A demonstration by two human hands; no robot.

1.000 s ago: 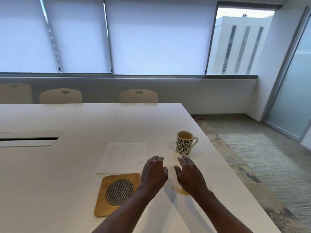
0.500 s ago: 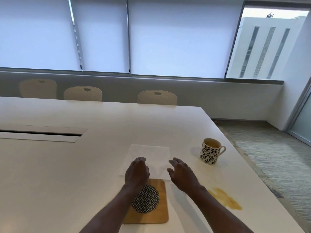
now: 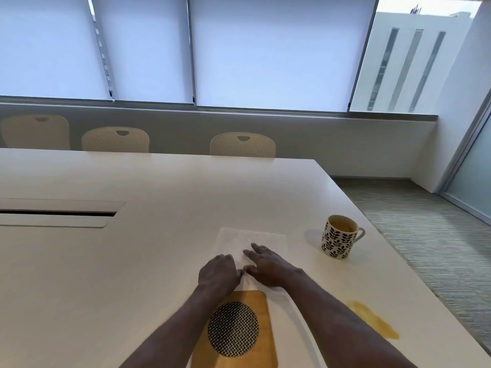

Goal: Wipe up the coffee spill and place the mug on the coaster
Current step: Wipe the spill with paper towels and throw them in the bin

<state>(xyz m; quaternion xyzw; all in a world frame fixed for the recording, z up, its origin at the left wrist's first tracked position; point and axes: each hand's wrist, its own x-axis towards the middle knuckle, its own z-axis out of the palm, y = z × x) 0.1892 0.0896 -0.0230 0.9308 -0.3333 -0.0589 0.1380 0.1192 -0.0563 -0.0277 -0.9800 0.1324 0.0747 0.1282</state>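
Observation:
A white paper towel point(image 3: 252, 239) lies flat on the white table point(image 3: 132, 274). My left hand point(image 3: 219, 270) rests on its near left part with fingers curled down. My right hand point(image 3: 268, 264) lies on it beside the left, fingers spread flat. Neither hand has the towel lifted. Just in front of me sits a wooden coaster point(image 3: 261, 328) with a round black woven centre, partly under my left forearm. A leaf-patterned mug point(image 3: 338, 241) with coffee stands upright to the right. A yellow-brown coffee spill point(image 3: 372, 318) spreads near the table's right edge.
The table's right edge point(image 3: 393, 266) runs close past the mug and spill, with carpet below. A cable slot point(image 3: 57, 214) is set in the table at the left. Three chairs point(image 3: 242, 144) stand at the far side under the blinds.
Both hands have moved forward from above the coaster onto the paper towel. The view has shifted left, so mug and spill now sit further right.

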